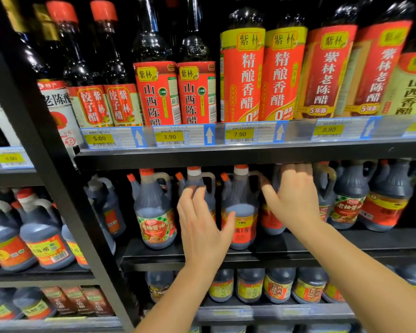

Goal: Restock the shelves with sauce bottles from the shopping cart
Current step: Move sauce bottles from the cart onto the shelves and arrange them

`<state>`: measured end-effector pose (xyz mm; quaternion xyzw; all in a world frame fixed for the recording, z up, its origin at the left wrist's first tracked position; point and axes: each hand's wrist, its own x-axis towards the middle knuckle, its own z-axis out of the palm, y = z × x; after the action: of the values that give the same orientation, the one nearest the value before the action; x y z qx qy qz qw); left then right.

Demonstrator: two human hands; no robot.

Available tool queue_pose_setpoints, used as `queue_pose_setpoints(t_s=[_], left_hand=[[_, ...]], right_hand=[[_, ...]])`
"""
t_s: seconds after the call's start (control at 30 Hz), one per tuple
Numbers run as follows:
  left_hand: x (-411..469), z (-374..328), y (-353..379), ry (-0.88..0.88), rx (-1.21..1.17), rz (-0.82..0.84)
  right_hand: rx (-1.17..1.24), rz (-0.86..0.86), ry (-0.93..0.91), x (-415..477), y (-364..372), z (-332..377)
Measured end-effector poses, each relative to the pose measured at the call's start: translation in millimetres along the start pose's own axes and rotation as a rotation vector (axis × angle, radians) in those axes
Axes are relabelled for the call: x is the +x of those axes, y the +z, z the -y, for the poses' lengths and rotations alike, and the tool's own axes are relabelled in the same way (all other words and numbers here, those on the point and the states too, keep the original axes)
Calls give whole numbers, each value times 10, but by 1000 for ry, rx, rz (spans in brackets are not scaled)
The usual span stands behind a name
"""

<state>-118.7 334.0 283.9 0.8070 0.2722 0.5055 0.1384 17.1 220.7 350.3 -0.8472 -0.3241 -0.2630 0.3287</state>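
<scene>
Your left hand (202, 227) is spread flat with its fingers (190, 200) straight, held against or just in front of a sauce jug (198, 180) on the middle shelf (346, 243). It has hold of nothing, and its thumb lies across the front of the next jug (240, 195) to the right. Your right hand (296, 200) is up over a third jug (270, 222), fingers (296, 171) stretched towards the underside of the upper shelf (226, 156). Whether they hook round that jug's neck or handle is hidden, so I cannot tell if you grip it. All the sauce bottles in view stand on the shelves; the shopping cart is out of sight. The main risk here is crowding. These jugs are tall, narrow at the top and packed close, so a push high on the neck would likely tip one into the row behind or against its neighbour; push low on the body instead. There looks to be little room under the upper shelf, so lifting a jug could knock its cap. Jugs near the front lip could slide off if your wrists drag back across them.
</scene>
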Motion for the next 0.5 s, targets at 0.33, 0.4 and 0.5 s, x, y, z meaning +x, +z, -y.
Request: queue_pose_setpoints(t_s=[0.33, 0.4, 0.5], left_hand=[[-45, -407, 364, 21, 0, 119], [-31, -428, 400, 2, 42, 101], [-33, -440, 435, -11, 93, 85]], right_hand=[[81, 135, 119, 291, 7, -242], [72, 198, 54, 367, 63, -204], [37, 245, 112, 468, 95, -156]])
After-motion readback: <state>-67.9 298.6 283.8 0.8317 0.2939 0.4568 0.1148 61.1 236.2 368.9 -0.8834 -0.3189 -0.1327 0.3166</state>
